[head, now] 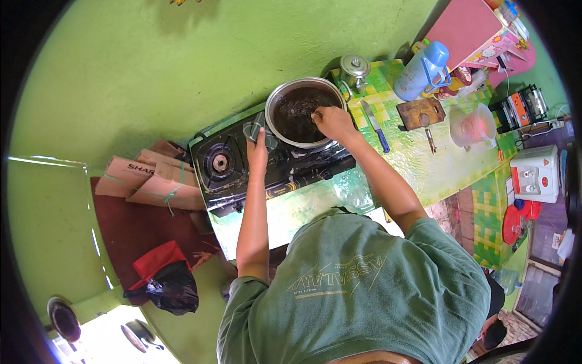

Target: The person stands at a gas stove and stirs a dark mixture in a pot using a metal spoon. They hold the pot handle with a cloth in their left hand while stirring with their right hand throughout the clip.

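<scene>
A wide metal pot (305, 136) of dark liquid stands on the right side of a black two-burner gas stove (236, 182). My right hand (328, 119) is over the pot's right part, its fingers drawn together; whether something small is between them cannot be told. My left hand (257, 144), just left of the pot, holds a clear plastic packet or container (254, 129) whose exact kind is unclear. The left burner (221, 163) has nothing on it. Right of the pot, a knife with a blue handle (383, 140) lies on the green checked tablecloth (400, 168).
Behind the knife stand a lidded metal pitcher (355, 68) and a blue thermos (416, 75). A wooden cutting board (411, 114) with a small strainer (424, 120) and a plastic jug (473, 127) are farther right. Folded cardboard boxes (154, 182) lean left of the stove.
</scene>
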Demonstrator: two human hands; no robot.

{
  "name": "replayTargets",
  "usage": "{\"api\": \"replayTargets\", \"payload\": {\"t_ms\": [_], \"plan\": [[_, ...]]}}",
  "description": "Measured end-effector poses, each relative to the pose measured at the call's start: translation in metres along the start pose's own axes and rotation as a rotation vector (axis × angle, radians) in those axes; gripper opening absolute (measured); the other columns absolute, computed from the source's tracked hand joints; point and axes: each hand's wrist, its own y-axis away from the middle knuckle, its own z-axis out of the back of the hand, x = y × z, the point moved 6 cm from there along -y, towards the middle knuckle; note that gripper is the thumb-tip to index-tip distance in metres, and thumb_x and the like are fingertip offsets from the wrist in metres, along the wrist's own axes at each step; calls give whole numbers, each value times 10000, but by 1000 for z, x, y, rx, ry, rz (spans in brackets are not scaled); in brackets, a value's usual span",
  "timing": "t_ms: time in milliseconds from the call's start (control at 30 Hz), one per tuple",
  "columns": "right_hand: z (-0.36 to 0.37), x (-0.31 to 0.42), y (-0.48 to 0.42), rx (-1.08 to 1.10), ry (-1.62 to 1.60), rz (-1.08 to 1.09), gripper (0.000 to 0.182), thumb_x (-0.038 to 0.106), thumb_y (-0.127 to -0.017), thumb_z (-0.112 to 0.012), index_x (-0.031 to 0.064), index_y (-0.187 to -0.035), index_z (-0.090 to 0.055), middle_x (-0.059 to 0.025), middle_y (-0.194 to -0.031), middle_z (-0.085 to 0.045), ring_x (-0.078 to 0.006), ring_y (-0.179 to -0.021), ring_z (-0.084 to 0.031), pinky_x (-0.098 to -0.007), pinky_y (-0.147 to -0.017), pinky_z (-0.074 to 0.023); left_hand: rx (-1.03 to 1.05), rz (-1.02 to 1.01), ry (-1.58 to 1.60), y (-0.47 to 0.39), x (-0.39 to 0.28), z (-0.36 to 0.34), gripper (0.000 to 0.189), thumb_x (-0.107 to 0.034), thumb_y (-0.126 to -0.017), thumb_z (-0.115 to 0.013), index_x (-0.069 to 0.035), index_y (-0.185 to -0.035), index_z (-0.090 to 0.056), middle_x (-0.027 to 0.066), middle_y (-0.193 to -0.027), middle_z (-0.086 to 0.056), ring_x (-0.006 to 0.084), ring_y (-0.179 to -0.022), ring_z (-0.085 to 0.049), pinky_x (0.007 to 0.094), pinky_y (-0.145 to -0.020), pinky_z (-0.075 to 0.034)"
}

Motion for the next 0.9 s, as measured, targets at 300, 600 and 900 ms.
{"api": "replayTargets", "payload": {"t_ms": [300,600,900], "plan": [[25,-13,-5,-179,238,-46,263,295,-908,-670,64,-790,-717,-166,-723,-705,-340,-744,-717,-448,-663,-572,15,-21,1,-3,2,-1,661,-468,-1002,-593,-13,-1470,-491,160,-1491,-517,276,-1373,-465,360,-1134,-319],[3,-17,-18,-290,143,65,213,268,-938,-652,68,-934,-725,-152,-823,-723,-332,-856,-688,-451,-765,-543,15,-10,14,0,-1,-2,697,-486,-994,-597,-13,-1489,-467,165,-1505,-498,276,-1389,-446,365,-1141,-309],[-16,11,-11,-96,-76,152,253,283,-974,-610,69,-1027,-736,-191,-902,-727,-377,-928,-675,-481,-817,-539,-55,-68,-10,-2,0,1,585,-431,-1008,-607,2,-1397,-542,142,-1350,-607,234,-1215,-565,348,-1034,-423]]}}
